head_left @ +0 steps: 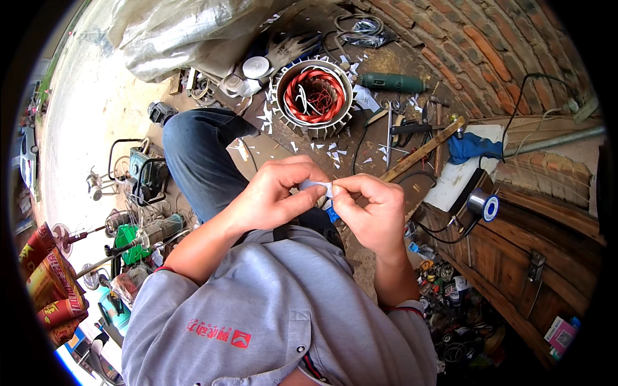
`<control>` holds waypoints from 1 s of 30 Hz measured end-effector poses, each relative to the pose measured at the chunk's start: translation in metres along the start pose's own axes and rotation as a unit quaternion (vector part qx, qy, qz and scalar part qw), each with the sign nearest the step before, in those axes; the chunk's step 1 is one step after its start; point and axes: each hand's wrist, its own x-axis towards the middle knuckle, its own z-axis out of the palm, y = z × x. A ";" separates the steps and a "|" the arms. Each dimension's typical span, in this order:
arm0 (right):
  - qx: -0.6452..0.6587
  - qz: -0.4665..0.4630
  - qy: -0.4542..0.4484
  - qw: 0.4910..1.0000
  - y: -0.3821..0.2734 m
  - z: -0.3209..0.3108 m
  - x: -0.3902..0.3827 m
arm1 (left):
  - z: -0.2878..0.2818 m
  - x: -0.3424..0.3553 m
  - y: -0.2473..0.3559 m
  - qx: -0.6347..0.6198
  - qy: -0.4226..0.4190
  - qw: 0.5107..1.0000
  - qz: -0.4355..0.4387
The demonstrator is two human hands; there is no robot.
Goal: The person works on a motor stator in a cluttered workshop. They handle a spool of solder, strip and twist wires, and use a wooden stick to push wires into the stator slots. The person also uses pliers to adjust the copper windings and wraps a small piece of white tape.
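Between my two hands is a small piece of white paper, held up in front of my lap. My left hand pinches it between thumb and fingers from the left side. Thumb and forefinger of my right hand grip its right end. Beyond my hands stands a finned metal motor stator, with a ring of red-wrapped windings and loose red wires inside. White paper scraps lie scattered on the ground around it.
A green cylindrical power tool and hand tools lie right of the stator. A wooden stick slants toward a bench with a solder spool. White tape rolls sit left of the stator. Machines crowd the left; a brick wall rises right.
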 end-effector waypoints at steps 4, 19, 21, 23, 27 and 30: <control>0.026 0.034 0.014 0.999 0.001 0.004 0.000 | -0.001 -0.003 0.000 -0.061 -0.012 0.997 -0.052; 0.018 0.029 0.015 0.999 0.006 0.011 0.000 | -0.003 -0.005 -0.002 -0.045 0.013 0.998 -0.036; 0.016 0.030 0.013 0.999 0.006 0.012 0.001 | -0.004 -0.007 -0.003 -0.075 0.009 0.996 -0.055; 0.100 0.077 -0.005 0.992 0.006 0.011 0.001 | -0.005 -0.009 -0.003 -0.113 0.000 0.991 -0.077; 0.149 0.120 -0.039 0.981 0.003 0.007 0.002 | -0.008 -0.012 -0.004 -0.120 0.000 0.989 -0.089; 0.073 0.102 -0.030 0.992 0.003 0.009 0.002 | -0.008 -0.011 -0.005 -0.103 0.000 0.992 -0.075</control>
